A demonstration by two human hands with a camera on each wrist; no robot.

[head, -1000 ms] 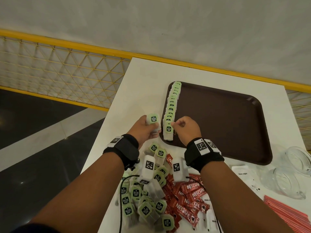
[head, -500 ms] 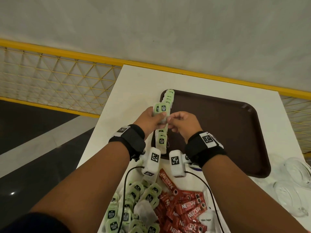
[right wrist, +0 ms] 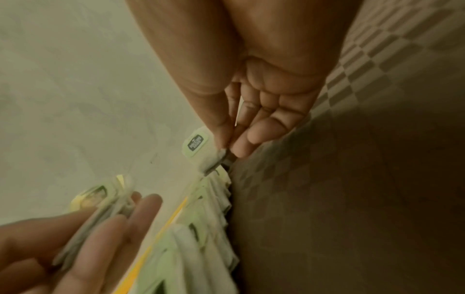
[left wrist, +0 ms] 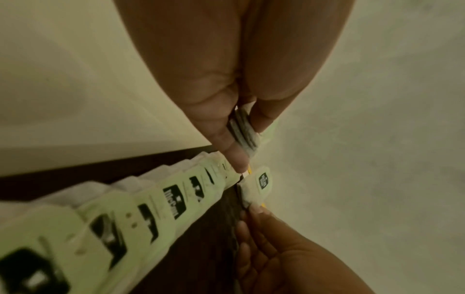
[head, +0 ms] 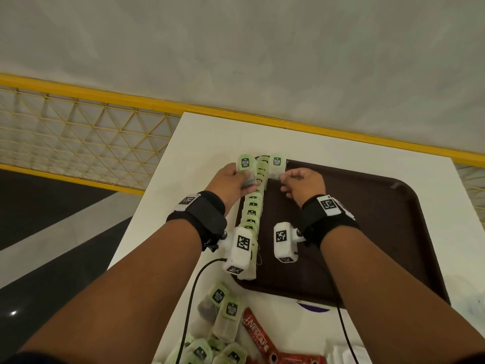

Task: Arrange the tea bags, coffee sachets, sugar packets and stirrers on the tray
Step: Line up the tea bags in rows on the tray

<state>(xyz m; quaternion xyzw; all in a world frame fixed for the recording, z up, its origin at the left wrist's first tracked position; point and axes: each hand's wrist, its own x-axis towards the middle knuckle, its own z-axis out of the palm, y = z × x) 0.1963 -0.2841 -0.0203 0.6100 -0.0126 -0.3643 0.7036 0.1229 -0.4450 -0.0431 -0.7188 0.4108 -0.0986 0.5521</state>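
Note:
A brown tray (head: 367, 232) lies on the white table (head: 341, 145). Along its left edge runs a row of green-tagged tea bags (head: 252, 211), also seen in the left wrist view (left wrist: 156, 204). My left hand (head: 233, 182) grips a small stack of tea bags (head: 245, 166) beside the far end of the row; the stack shows between thumb and fingers (left wrist: 242, 135). My right hand (head: 299, 185) pinches one tea bag (head: 277, 166) upright over the row's far end (right wrist: 201, 147).
Loose tea bags (head: 223, 311) and red Nescafe sachets (head: 259, 337) lie in a pile on the table near me. A yellow rail and mesh fence (head: 78, 132) border the table's far and left sides. Cables trail from both wrist cameras.
Both hands have moved from the near end of the tea bag row to its far end. The right hand has taken one tea bag from the left hand's stack.

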